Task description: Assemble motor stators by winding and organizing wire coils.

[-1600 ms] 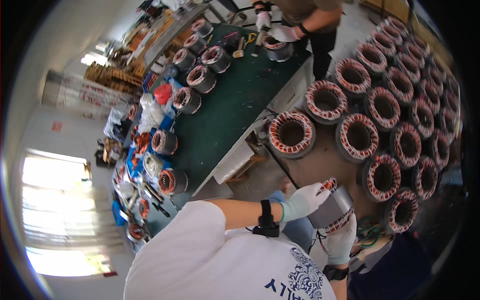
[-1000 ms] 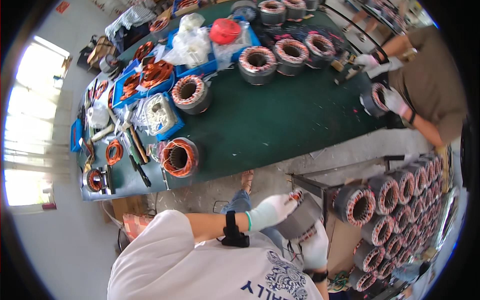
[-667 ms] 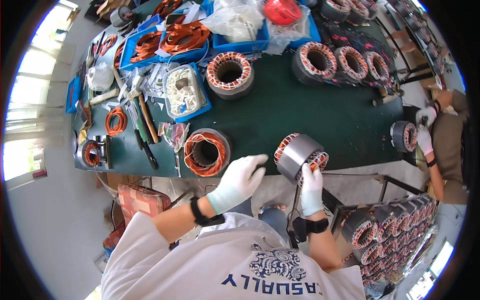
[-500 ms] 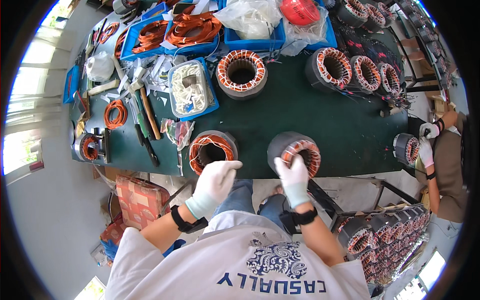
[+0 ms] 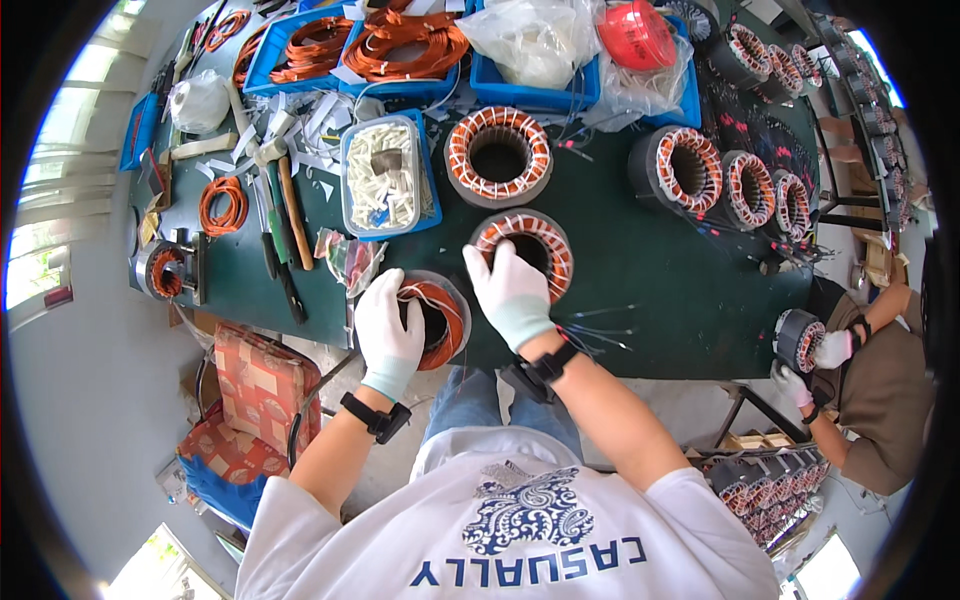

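Note:
My white-gloved left hand (image 5: pixel 392 335) grips the left wall of a motor stator (image 5: pixel 455 318) at the table's front edge, thumb at its bore. Its orange copper windings have little white lacing. Beyond and to its right, a second stator (image 5: pixel 556 245) has windings laced all round with white cord, and dark lead wires trail from its near side. My gloved right hand (image 5: pixel 508 285) is closed on that one's near left rim, its fingertips partly hidden. A third laced stator (image 5: pixel 460 182) stands just behind, with its opening facing up.
A blue-rimmed tub of white sleeves (image 5: pixel 385 175), hammers (image 5: pixel 294 210) and a copper coil (image 5: pixel 223 206) lie left. Blue bins (image 5: pixel 265 70) line the back. Several stators (image 5: pixel 690 165) stand right, where a co-worker's gloved hands (image 5: pixel 832 350) hold another stator (image 5: pixel 797 335).
My right hand and its laced stator have moved left and away from me, close to the far stator. My left hand has shifted from the near rim to the left side of its stator.

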